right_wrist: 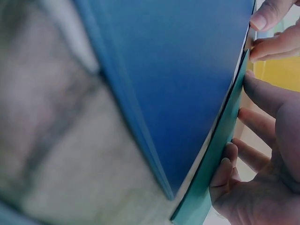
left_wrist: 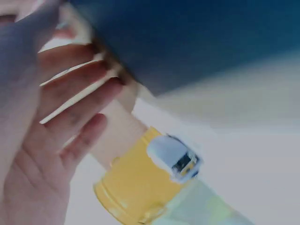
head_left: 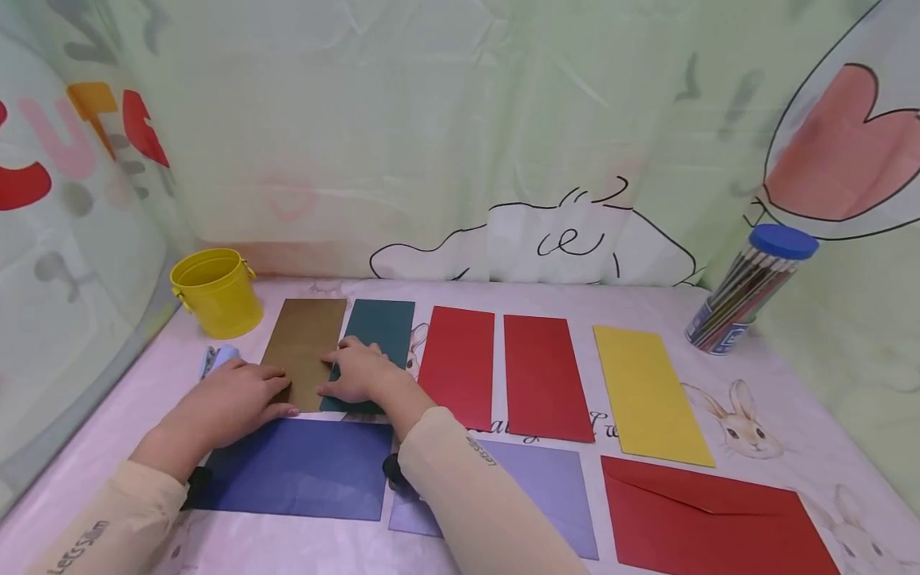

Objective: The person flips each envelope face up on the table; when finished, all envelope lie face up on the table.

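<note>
A brown envelope [head_left: 307,335] lies flat at the table's left, with a dark green envelope [head_left: 384,323] beside it on the right. My left hand [head_left: 233,399] rests at the brown envelope's lower left edge, fingers extended. Over the green envelope lies my right hand [head_left: 357,371], its fingertips touching the brown one near its right edge. Neither hand curls round anything. Just below the left hand is a dark blue envelope [head_left: 309,471]. In the right wrist view, the green envelope [right_wrist: 220,136] passes right under the right hand's fingers [right_wrist: 255,124].
Two red envelopes [head_left: 460,359] and a yellow envelope [head_left: 650,391] stand in line rightward. In front lie a lavender envelope [head_left: 539,471] and a red envelope [head_left: 690,535]. A yellow bucket [head_left: 219,299], a small lavender object [head_left: 226,354] and a pencil jar [head_left: 747,291] stand at the sides.
</note>
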Motion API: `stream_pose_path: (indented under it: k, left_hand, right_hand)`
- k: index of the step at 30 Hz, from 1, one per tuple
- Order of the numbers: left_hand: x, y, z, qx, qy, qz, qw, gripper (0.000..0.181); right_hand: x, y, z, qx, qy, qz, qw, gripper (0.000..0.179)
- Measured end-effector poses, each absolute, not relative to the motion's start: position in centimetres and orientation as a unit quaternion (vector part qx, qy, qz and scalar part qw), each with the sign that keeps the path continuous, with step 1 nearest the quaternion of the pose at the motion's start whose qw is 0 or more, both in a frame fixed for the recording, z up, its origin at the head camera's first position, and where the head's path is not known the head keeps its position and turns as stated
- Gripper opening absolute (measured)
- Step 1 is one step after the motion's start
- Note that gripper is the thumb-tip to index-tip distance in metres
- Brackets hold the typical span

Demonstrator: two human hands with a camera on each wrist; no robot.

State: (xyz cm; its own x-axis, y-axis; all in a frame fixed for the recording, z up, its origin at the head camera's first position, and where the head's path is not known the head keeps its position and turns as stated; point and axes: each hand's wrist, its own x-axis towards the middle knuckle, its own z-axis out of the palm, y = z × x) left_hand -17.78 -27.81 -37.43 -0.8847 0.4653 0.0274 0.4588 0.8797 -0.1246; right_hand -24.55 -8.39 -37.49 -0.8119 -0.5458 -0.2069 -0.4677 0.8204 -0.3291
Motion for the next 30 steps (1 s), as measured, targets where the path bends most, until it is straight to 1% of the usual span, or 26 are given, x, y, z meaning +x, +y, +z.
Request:
stream_pose_path:
  k: [4, 7, 10, 12, 13, 16, 19, 21, 24, 30]
  left_hand:
    - [-17.7, -27.5, -37.5, -0.284, -0.948, 0.133, 0.049, 0.044]
    - [-17.5, -27.3, -37.6, -0.300, -0.939, 0.158, 0.050, 0.041]
    - [-17.4, -27.2, -37.7, -0.307, -0.938, 0.153, 0.049, 0.032]
    - [-17.4, -27.1, -37.7, -0.302, -0.942, 0.138, 0.051, 0.033]
    - [-17.4, -27.1, -37.6, -0.301, -0.943, 0.130, 0.058, 0.038]
    - [-17.6, -26.8, -37.3, -0.262, -0.960, 0.064, 0.075, 0.059]
    - [-17.8, -26.4, -36.6, -0.204, -0.973, -0.042, 0.095, 0.075]
    - [-17.9, -26.1, -36.1, -0.165, -0.974, -0.107, 0.110, 0.077]
    - [-18.1, -25.7, -35.3, -0.111, -0.971, -0.168, 0.125, 0.075]
    - [-17.9, -25.3, -34.6, -0.016, -0.954, -0.270, 0.127, 0.067]
  right_hand:
    - [-24.6, -8.2, -37.5, -0.268, 0.942, -0.136, 0.148, 0.059]
    - [-24.7, -8.1, -37.5, -0.268, 0.941, -0.142, 0.149, 0.058]
    - [-24.8, -8.0, -37.5, -0.269, 0.939, -0.153, 0.150, 0.051]
    - [-25.0, -8.0, -37.6, -0.269, 0.937, -0.165, 0.149, 0.047]
    - [-25.0, -7.9, -37.6, -0.269, 0.936, -0.171, 0.148, 0.046]
    - [-25.2, -7.9, -37.7, -0.264, 0.934, -0.191, 0.149, 0.050]
    - [-25.3, -7.8, -37.7, -0.252, 0.932, -0.211, 0.153, 0.064]
    - [-25.3, -7.8, -37.7, -0.245, 0.932, -0.218, 0.155, 0.074]
    - [-25.3, -7.8, -37.6, -0.242, 0.933, -0.217, 0.153, 0.081]
    - [-25.3, -7.8, -37.5, -0.254, 0.932, -0.206, 0.155, 0.081]
